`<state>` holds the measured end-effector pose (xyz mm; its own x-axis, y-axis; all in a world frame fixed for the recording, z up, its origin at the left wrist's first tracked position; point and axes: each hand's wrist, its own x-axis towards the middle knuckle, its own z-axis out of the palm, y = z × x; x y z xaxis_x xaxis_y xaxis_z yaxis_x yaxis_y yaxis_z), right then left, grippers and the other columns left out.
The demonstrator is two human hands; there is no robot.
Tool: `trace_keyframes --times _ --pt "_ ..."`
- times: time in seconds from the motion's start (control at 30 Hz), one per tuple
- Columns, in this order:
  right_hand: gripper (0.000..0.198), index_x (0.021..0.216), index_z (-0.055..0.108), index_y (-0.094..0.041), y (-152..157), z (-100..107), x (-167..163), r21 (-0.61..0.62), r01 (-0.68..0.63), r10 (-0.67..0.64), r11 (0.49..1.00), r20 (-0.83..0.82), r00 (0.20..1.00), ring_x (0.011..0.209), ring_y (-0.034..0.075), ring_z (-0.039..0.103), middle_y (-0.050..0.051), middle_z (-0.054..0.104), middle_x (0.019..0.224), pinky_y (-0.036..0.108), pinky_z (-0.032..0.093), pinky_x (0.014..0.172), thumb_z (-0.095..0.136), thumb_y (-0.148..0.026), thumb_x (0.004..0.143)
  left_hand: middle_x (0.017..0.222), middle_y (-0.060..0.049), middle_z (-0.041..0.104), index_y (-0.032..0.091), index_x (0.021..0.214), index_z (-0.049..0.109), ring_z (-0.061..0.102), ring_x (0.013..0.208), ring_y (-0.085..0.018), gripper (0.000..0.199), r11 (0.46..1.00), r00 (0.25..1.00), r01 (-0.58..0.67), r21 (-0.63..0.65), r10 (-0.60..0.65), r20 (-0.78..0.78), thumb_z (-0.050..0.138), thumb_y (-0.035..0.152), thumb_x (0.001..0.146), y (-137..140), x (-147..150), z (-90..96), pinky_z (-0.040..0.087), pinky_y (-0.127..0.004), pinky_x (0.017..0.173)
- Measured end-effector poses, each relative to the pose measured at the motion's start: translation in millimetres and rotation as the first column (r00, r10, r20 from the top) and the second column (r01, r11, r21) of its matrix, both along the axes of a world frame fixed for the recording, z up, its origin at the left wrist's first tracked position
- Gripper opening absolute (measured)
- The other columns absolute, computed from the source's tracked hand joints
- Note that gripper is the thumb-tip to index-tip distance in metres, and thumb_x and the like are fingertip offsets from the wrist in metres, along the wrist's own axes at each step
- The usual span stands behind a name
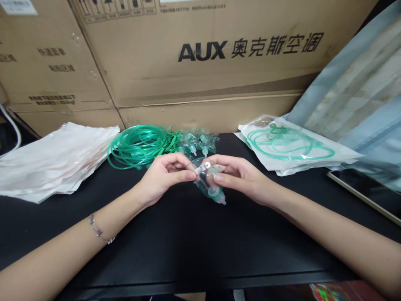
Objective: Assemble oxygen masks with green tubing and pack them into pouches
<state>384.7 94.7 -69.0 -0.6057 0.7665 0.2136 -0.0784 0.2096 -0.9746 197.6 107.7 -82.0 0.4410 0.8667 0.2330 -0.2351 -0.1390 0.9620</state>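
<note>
Head view: left hand (164,175) and right hand (239,175) both pinch a clear, green-tinted plastic mask (210,184) over the matte black table (188,242).

Black table (188,251); large AUX cardboard boxes (200,62) stacked behind; grey-blue plastic sheeting (360,96) at right.

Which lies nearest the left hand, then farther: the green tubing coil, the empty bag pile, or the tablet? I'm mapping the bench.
From the left hand:
1. Green tubing coil, just behind it.
2. Empty bag pile, far left.
3. Tablet, far right edge.
</note>
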Motion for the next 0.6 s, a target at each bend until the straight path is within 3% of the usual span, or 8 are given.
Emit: trace_keyframes --times 0.1,0.27,0.37,0.6 --pt "0.019 0.082 0.054 -0.013 0 0 -1 0.028 0.027 -0.029 0.999 0.077 0.997 0.065 0.008 0.048 -0.002 0.051 0.071 0.02 0.038 0.06 0.061 -0.029 0.075 0.06 0.0 0.065 0.016 0.058 0.066 0.06 0.06 -0.01 0.01 0.998 0.998 -0.061 0.005 0.061 0.005 0.076 0.016 0.057 -3 1 1.7 0.048 -0.02 0.062" --pt "0.022 0.076 0.051 -0.013 -3 -5 -4 0.042 0.072 -0.076 0.997 0.102 0.992 0.06 0.007 0.044 -0.003 0.047 0.066 0.02 0.035 0.055 0.062 -0.033 0.074 0.06 0.0 0.064 0.015 0.057 0.064 0.057 0.05 -0.01 0.011 0.995 0.997 -0.076 -0.07 0.077 0.013 0.075 0.015 0.057 -8 5 4.1 0.047 -0.019 0.044" --pt "0.021 0.074 0.053 -0.014 -5 -6 -5 0.058 0.081 -0.086 0.995 0.093 0.992 0.061 0.007 0.045 -0.003 0.049 0.067 0.02 0.035 0.055 0.063 -0.031 0.073 0.06 0.0 0.064 0.015 0.058 0.064 0.06 0.05 -0.012 0.011 0.992 0.995 -0.1 -0.083 0.1 0.002 0.075 0.015 0.058 -11 6 5.8 0.05 -0.021 0.046" --pt "0.023 0.067 0.051 -0.014 -7 -3 -8 0.04 0.146 -0.151 0.988 0.15 0.977 0.056 0.008 0.045 -0.003 0.049 0.06 0.021 0.034 0.052 0.066 -0.032 0.071 0.059 0.0 0.065 0.014 0.058 0.064 0.061 0.048 -0.012 0.012 0.985 0.977 -0.17 0.028 0.172 -0.123 0.075 0.014 0.056 -16 8 12.0 0.051 -0.021 0.05"
